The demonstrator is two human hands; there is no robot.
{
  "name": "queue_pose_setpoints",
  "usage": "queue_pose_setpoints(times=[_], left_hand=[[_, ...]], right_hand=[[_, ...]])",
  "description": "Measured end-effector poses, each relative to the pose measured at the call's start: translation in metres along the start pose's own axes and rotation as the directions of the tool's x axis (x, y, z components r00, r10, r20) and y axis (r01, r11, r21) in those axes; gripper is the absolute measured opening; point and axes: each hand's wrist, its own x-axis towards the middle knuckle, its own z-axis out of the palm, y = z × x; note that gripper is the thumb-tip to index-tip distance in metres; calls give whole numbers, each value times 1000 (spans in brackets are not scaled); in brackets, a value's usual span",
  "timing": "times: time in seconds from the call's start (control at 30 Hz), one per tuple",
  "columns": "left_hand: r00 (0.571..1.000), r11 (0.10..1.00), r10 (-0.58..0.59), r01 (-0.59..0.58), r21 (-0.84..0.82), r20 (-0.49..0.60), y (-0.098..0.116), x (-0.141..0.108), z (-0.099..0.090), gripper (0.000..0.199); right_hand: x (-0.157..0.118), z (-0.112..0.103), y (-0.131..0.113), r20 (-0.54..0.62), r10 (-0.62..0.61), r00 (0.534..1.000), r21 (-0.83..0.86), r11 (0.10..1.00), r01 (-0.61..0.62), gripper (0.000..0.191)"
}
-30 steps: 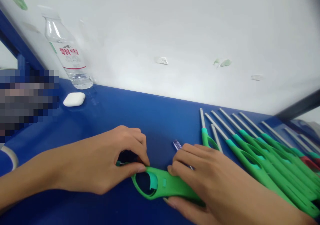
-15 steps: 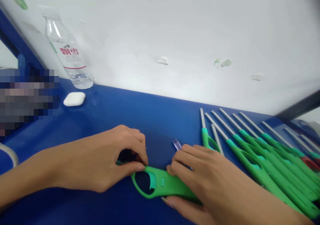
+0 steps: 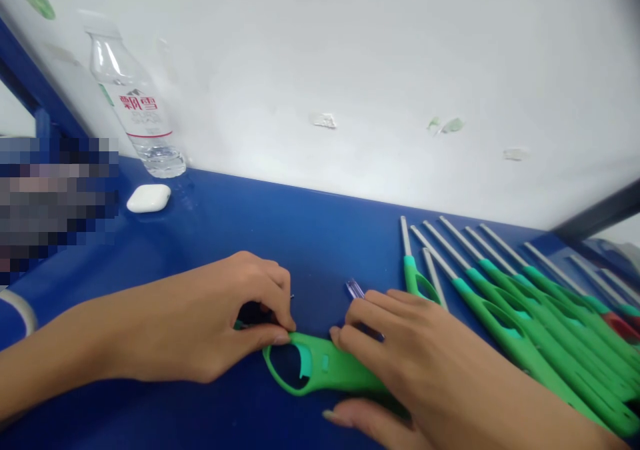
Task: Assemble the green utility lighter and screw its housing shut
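A green lighter body with an oval opening and a teal trigger lies on the blue table, between my hands. My left hand pinches its upper edge near the opening between thumb and fingertips. Over the body's right part rests my right hand, its fingers along the top edge and the thumb at the lower edge; the far end is hidden beneath the palm. A clear purplish part sticks out behind the right fingers. Under my left palm, something small and teal is mostly hidden.
Several green lighters with metal tubes lie in a row at the right. A water bottle stands by the white wall, with a white case near its base. A white ring-shaped edge shows at the far left.
My right thumb has moved slightly down, away from the green body's lower edge, and the right fingers have shifted a little. My left hand keeps its pinch.
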Motion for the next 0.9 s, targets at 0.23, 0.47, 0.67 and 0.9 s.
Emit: queue_pose_setpoints(times=[0.23, 0.47, 0.67, 0.9], left_hand=[[999, 999, -30, 31, -25, 36, 2, 1, 2, 24], [984, 987, -157, 159, -26, 84, 4, -1, 1, 20], [955, 967, -255, 249, 60, 153, 10, -1, -2, 14], [987, 985, -160, 158, 74, 32, 5, -8, 3, 9]], right_hand=[[4, 2, -2, 13, -36, 999, -46, 998, 37, 23], [3, 3, -4, 12, -25, 1000, -20, 999, 26, 22], [6, 7, -6, -81, -68, 994, -62, 996, 63, 33], [8, 3, 5, -3, 56, 998, 40, 998, -56, 26]])
